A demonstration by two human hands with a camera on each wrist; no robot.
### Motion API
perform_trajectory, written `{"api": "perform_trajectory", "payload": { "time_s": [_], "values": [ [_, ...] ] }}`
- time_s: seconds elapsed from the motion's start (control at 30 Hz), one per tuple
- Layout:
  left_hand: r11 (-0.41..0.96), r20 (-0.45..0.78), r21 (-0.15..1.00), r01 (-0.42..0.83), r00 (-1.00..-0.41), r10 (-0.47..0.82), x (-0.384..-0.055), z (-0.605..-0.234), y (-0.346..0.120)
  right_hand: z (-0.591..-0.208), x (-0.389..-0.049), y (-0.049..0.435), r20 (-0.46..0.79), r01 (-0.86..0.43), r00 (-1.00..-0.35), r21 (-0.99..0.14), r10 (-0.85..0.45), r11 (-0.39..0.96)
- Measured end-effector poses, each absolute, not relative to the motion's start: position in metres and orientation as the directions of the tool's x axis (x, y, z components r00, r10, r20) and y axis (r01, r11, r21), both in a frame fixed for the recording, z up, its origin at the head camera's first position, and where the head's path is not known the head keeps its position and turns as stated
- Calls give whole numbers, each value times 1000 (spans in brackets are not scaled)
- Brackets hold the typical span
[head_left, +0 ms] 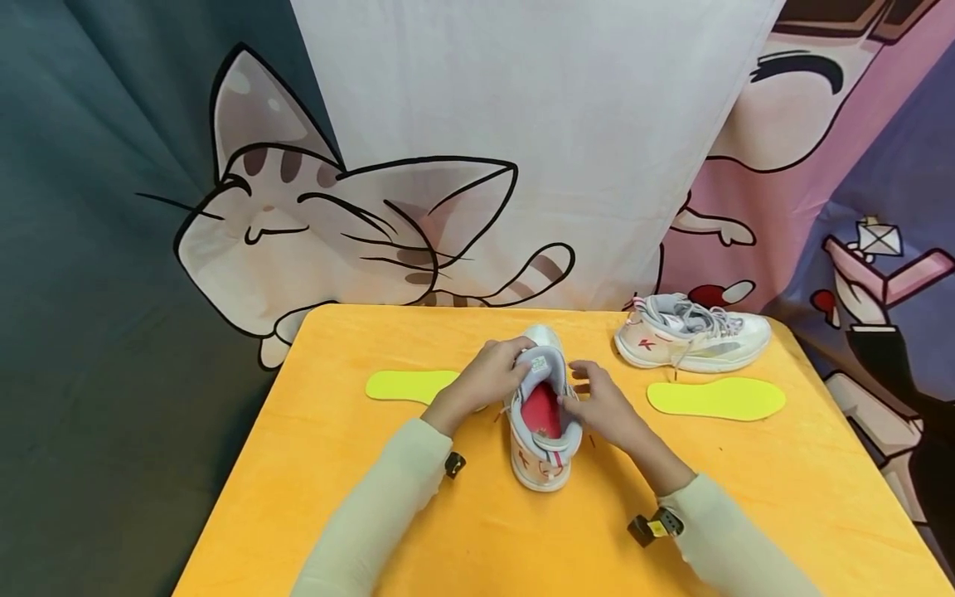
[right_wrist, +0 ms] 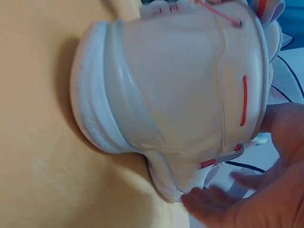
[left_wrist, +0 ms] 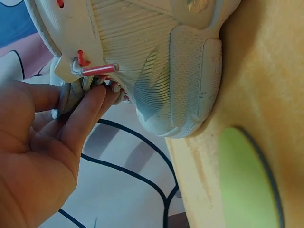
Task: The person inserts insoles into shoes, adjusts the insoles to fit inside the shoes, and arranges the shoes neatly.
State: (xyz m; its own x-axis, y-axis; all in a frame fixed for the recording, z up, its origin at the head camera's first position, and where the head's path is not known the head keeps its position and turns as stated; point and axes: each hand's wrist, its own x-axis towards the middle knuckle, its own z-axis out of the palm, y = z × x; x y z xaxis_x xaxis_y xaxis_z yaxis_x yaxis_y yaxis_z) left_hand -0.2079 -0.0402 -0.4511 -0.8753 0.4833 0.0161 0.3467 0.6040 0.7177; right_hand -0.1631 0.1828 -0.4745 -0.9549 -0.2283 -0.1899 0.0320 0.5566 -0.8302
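Observation:
A white sneaker [head_left: 523,452] stands upright on the table, heel toward me, with a red footbed [head_left: 542,410] showing inside. My left hand [head_left: 488,375] pinches its grey padded tongue [head_left: 539,365] between thumb and fingers; the left wrist view shows the grip beside a red-tipped lace [left_wrist: 100,70]. On the other side, my right hand [head_left: 606,408] has its thumb at the collar edge and its fingers spread along the shoe's side. In the right wrist view those fingers [right_wrist: 209,202] are loosely extended near the lace end.
The second white sneaker [head_left: 697,340] lies at the back right, toe pointing right. In front of it is a yellow-green insole [head_left: 716,399]. Another such insole [head_left: 409,385] lies left of the middle, partly behind my left hand. A printed cloth [head_left: 462,99] hangs behind the yellow table [head_left: 313,464].

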Motion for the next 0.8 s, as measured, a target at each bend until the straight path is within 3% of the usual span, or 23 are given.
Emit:
{"api": "perform_trajectory", "payload": {
  "time_s": [0.1,0.2,0.4,0.53,0.8],
  "values": [
    [662,34,638,393,-874,485,-209,-447,-35,-476,-155,184,-293,109,-918,-833,-266,542],
    [713,61,516,474,-851,521,-211,-442,-30,-477,-151,184,-317,119,-893,-851,-320,511],
    [650,130,346,676,-721,681,-218,-435,-17,-476,-150,183,-256,59,-892,-883,-373,465],
    [590,160,343,731,-664,730,-224,-436,-12,-473,-148,182,-245,55,-883,-901,-401,429],
    [525,186,419,741,-636,749,-242,-441,-14,-470,-148,180,-255,62,-875,-902,-411,428]
  ]
}}
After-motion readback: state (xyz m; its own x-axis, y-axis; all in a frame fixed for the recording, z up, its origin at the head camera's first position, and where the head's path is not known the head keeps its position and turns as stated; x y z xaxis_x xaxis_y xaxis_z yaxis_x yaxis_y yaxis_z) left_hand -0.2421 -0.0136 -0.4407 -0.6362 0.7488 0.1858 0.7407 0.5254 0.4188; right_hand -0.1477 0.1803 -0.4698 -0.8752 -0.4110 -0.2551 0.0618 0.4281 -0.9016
